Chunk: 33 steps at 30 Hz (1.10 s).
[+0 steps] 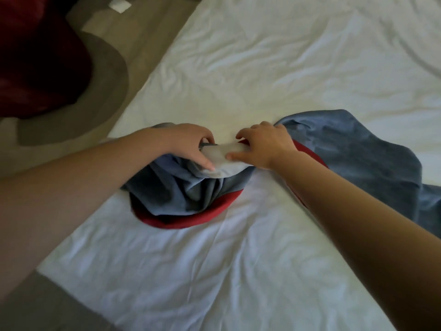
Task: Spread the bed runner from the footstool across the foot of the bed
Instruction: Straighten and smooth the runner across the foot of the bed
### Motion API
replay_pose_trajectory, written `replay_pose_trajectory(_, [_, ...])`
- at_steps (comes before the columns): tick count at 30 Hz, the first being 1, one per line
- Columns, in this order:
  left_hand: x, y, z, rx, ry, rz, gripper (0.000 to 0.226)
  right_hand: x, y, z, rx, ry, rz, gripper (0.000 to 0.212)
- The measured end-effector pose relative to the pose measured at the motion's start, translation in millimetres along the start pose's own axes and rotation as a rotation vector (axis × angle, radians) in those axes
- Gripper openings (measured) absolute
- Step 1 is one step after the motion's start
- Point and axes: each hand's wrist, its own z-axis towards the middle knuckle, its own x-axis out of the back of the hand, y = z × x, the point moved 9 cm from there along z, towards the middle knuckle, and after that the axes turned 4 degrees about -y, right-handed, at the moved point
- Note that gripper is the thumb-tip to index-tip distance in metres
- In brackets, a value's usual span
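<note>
1. While both hands are on the cloth, the fingers [210, 164] of the left hand [188, 142] are curled tight round a bunched-up fold of the blue-grey velvety bed runner with a red edge [181, 189], with one fingertip pressing on a pale whitish bit of it.
2. Right hand [267, 144] sits just beside the left one, nearly touching it, and its thumb and fingers are pinching that same pale fold from the other side.
3. So the runner's on the white-sheeted bed [262, 68] but not spread out at all. One crumpled heap sits under the left hand with the red edge curling round its near side. The rest trails off to the right past the right wrist in loose waves and runs out of the frame.
4. Both bare forearms come in from the bottom corners, and the right one crosses over part of the red edge.
5. Sheet is creased pretty much all over, and a corner of the bed points toward the lower left.
6. Off the bed on the left there's beige carpet with a curved grey-brown patch [107, 87]. A dark red rounded upholstered thing [35, 56] sits top left (cropped, can't tell exactly what it is). A small white square [120, 4] lies on the carpet near the top edge.
</note>
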Motion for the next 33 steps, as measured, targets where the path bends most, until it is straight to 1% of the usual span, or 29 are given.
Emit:
replay_pose_trajectory(1, [-8.1, 0.7, -6.6, 0.004, -0.004, 0.041, 0.058, -1.9, -1.5, -2.5, -0.007, -0.021, -0.031, 0.068])
replay_pose_trajectory(2, [-13.8, 1.5, -13.0, 0.014, 0.028, 0.07, 0.053, -3.5, -2.9, -6.2, -0.015, -0.04, -0.052, 0.067])
replay_pose_trajectory(4, [-17.4, 3.7, -28.9, 0.04, 0.193, 0.104, 0.04, -6.1, -6.3, -16.2, -0.034, -0.066, -0.082, 0.059])
replay_pose_trajectory(6, [-20.6, 8.3, -50.5, 0.062, 0.378, 0.083, 0.031, -7.4, -13.1, -28.2, -0.036, -0.074, -0.121, 0.037])
replay_pose_trajectory(7, [-24.6, 10.4, -61.8, 0.075, 0.443, 0.052, 0.03, -7.7, -17.0, -35.0, -0.031, -0.061, -0.146, 0.026])
replay_pose_trajectory(9, [-41.4, 16.1, -81.6, 0.097, 0.485, -0.002, 0.026, -6.0, -26.7, -52.5, 0.009, 0.042, -0.217, 0.016])
replay_pose_trajectory(11, [-64.2, 24.2, -99.3, 0.113, 0.482, -0.015, 0.022, -8.4, -41.7, -77.5, 0.096, 0.186, -0.303, 0.013])
replay_pose_trajectory(12, [-76.2, 29.4, -107.9, 0.114, 0.483, -0.01, 0.021, -16.4, -49.7, -91.6, 0.146, 0.215, -0.339, 0.012])
replay_pose_trajectory(14, [-100.8, 42.1, -124.2, 0.099, 0.476, 0.017, 0.021, -42.8, -62.0, -118.5, 0.235, 0.199, -0.385, 0.018])
replay_pose_trajectory(17, [-140.5, 64.6, -141.3, 0.057, 0.411, 0.106, 0.012, -89.4, -64.6, -155.2, 0.309, 0.074, -0.386, 0.02])
replay_pose_trajectory(18, [-152.4, 73.4, -146.2, 0.025, 0.387, 0.154, 0.01, -100.5, -62.1, -167.4, 0.32, 0.038, -0.368, 0.02])
replay_pose_trajectory(21, [-179.7, 90.3, -159.5, -0.045, 0.312, 0.239, 0.018, -117.4, -48.8, -196.7, 0.298, -0.028, -0.306, 0.03])
replay_pose_trajectory(23, [-181.1, 90.6, -165.6, -0.038, 0.317, 0.207, 0.027, -107.7, -46.5, -202.9, 0.273, 0.006, -0.245, 0.029])
replay_pose_trajectory(25, [-166.0, 88.2, -167.9, -0.017, 0.407, 0.141, 0.033, -88.2, -43.9, -195.8, 0.207, 0.091, -0.133, 0.029])
replay_pose_trajectory(26, [-155.2, 88.3, -167.7, -0.014, 0.463, 0.14, 0.033, -76.5, -42.6, -190.0, 0.166, 0.154, -0.067, 0.032])
replay_pose_trajectory(28, [-133.7, 87.4, -165.4, -0.007, 0.567, 0.185, 0.022, -55.5, -44.3, -178.0, 0.098, 0.282, 0.06, 0.035])
replay_pose_trajectory(29, [-125.5, 85.6, -162.1, 0.0, 0.591, 0.228, 0.016, -50.9, -47.2, -170.7, 0.074, 0.309, 0.138, 0.035])
replay_pose_trajectory(30, [-120.5, 82.0, -156.3, 0.016, 0.585, 0.29, 0.021, -52.1, -50.7, -161.3, 0.05, 0.276, 0.218, 0.039])
replay_pose_trajectory(31, [-120.2, 76.4, -148.2, 0.041, 0.525, 0.354, 0.036, -59.5, -56.0, -150.7, 0.025, 0.172, 0.286, 0.052])
replay_pose_trajectory(32, [-124.4, 69.3, -140.1, 0.068, 0.426, 0.4, 0.052, -71.6, -62.7, -141.3, 0.011, 0.022, 0.321, 0.068])
replay_pose_trajectory(33, [-130.5, 62.8, -133.2, 0.101, 0.32, 0.441, 0.062, -84.9, -69.3, -135.9, 0.003, -0.125, 0.304, 0.079])
